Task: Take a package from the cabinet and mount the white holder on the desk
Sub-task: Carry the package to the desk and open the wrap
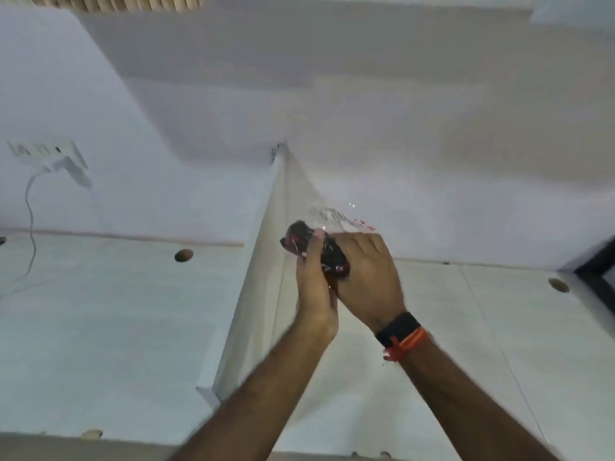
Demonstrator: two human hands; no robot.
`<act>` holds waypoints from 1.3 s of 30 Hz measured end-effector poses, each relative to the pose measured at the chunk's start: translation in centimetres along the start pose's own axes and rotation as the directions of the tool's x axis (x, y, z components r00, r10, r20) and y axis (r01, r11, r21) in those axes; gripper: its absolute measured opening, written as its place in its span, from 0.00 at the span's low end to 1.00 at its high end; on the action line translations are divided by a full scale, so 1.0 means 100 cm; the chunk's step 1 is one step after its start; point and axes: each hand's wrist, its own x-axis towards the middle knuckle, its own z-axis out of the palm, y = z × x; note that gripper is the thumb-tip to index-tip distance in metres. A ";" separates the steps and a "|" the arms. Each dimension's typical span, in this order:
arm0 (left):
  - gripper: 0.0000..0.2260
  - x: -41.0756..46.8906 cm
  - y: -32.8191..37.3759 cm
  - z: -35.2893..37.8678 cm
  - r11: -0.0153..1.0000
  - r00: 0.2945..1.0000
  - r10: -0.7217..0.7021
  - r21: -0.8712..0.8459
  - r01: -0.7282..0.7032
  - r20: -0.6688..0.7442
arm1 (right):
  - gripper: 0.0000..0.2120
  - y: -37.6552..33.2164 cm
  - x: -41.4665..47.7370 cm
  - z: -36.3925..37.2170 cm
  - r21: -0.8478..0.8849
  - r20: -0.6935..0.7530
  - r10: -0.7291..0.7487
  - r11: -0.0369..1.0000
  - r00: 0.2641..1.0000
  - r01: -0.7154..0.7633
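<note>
A: What's biggest in view?

B: The white bench (100, 327), split by an upright divider panel (263, 261). Everything hangs just right of that panel.

A: The hands?

B: Left hand (314, 284) and right hand (366, 281) meet above the bench, fingers of both closed around one dark package (329, 254) with clear wrap.

A: How does it lie?

B: Its long axis slants from the panel toward the right wrist. The left hand sits nearer the panel. No white holder visible yet; probably inside, so opening comes next.

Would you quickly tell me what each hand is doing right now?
Left hand: closed on the package.
Right hand: closed on the same package.
</note>
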 end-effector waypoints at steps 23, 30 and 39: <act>0.23 -0.006 -0.098 -0.142 0.890 0.938 -0.325 0.298 0.346 -0.122 | 0.10 0.127 -0.084 0.030 0.373 0.819 0.291 0.385 0.495 -0.844; 0.20 -0.007 -0.120 -0.157 0.860 0.907 -0.396 0.289 0.421 -0.142 | 0.21 0.126 -0.110 0.058 0.343 0.918 0.064 0.371 0.392 -0.863; 0.17 0.020 -0.131 -0.158 0.864 0.892 -0.434 0.224 0.451 -0.123 | 0.20 0.134 -0.139 0.082 0.368 0.913 0.173 0.041 0.369 -0.929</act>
